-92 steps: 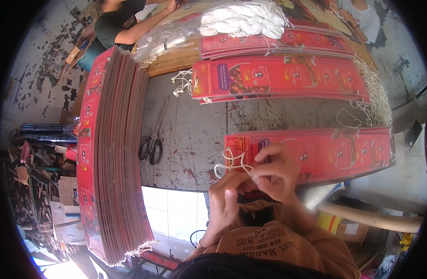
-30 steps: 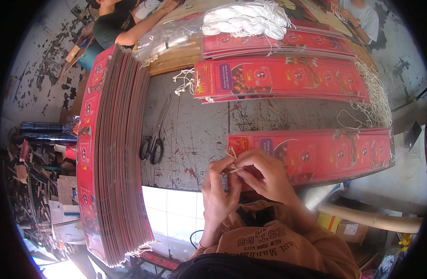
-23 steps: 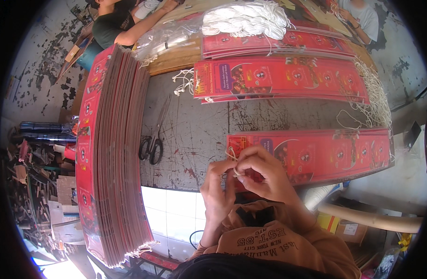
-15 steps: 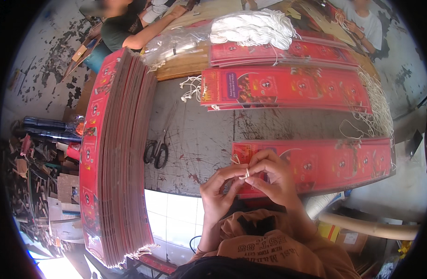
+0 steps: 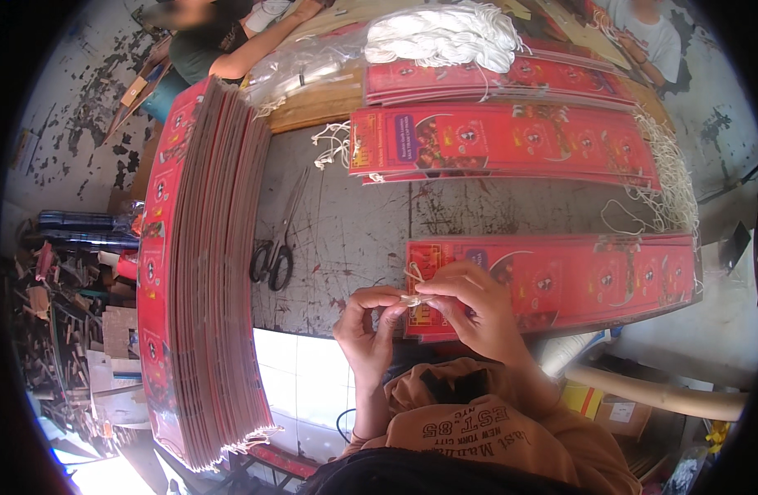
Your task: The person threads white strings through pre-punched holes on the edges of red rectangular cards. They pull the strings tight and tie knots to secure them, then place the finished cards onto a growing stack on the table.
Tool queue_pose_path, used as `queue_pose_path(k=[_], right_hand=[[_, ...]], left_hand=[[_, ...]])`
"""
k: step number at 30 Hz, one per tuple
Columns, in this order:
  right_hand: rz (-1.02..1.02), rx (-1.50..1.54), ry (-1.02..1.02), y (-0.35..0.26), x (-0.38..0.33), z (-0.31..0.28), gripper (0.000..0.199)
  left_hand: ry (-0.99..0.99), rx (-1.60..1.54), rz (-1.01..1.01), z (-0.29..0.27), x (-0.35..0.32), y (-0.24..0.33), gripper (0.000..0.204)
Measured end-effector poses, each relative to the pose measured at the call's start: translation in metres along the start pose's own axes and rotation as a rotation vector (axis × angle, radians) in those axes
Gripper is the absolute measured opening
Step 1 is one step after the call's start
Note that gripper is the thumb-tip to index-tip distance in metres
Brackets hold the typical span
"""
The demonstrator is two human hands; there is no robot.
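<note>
My left hand [image 5: 369, 330] and my right hand [image 5: 471, 309] meet over the left end of a red printed sheet stack [image 5: 552, 280] at the table's near edge. Both pinch a short white string [image 5: 411, 300] between thumbs and fingers. Part of it loops up beside the sheet's left end; the fingertips cover the rest, so I cannot tell whether it is knotted. Black-handled scissors [image 5: 271, 266] lie on the grey tabletop [image 5: 337, 223] to the left of my hands, blades pointing away from me.
A tall pile of red sheets [image 5: 205, 272] stands at the left. Across the table lie more red sheets [image 5: 511, 140] with strings [image 5: 668, 165] hanging off their right end. Behind them is a white string bundle [image 5: 445, 37]. Two people [image 5: 205, 49] are at the far side.
Both hands have shifted slightly left, the left one more. The string between the fingertips now lies flatter, where before a small loop stood up. The view has tilted a little.
</note>
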State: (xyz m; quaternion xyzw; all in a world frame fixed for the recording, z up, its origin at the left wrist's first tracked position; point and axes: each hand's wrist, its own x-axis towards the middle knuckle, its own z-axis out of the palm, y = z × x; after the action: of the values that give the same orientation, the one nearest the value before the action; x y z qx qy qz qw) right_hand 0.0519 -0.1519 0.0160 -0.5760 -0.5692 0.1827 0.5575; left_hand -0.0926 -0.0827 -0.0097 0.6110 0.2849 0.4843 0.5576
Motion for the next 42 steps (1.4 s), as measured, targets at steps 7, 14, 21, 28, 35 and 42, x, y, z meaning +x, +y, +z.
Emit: queue_pose_path(k=[7, 14, 21, 28, 35, 42], right_hand=[[-0.06, -0.194, -0.004, 0.002, -0.004, 0.007, 0.036], [-0.099, -0.265, -0.084, 0.003, -0.008, 0.014, 0.033], [-0.178, -0.485, -0.056, 0.004, -0.01, 0.018, 0.031], [-0.184, -0.735, -0.017, -0.008, -0.038, -0.034, 0.065], [0.229, -0.925, -0.213, -0.018, -0.082, -0.08, 0.088], [0.079, -1.175, -0.073, -0.017, -0.105, -0.094, 0.049]], left_hand=[[0.033, 0.272, -0.014, -0.017, 0.001, 0.002, 0.014], [0.055, 0.361, 0.083, -0.019, 0.001, 0.01, 0.011], [0.038, 0.251, 0.11, -0.018, 0.001, 0.009, 0.012], [0.314, 0.218, 0.174, -0.05, 0.003, 0.006, 0.019], [0.411, -0.103, 0.232, -0.053, 0.007, 0.004, 0.013], [0.449, -0.3, 0.378, -0.064, 0.016, 0.026, 0.009]])
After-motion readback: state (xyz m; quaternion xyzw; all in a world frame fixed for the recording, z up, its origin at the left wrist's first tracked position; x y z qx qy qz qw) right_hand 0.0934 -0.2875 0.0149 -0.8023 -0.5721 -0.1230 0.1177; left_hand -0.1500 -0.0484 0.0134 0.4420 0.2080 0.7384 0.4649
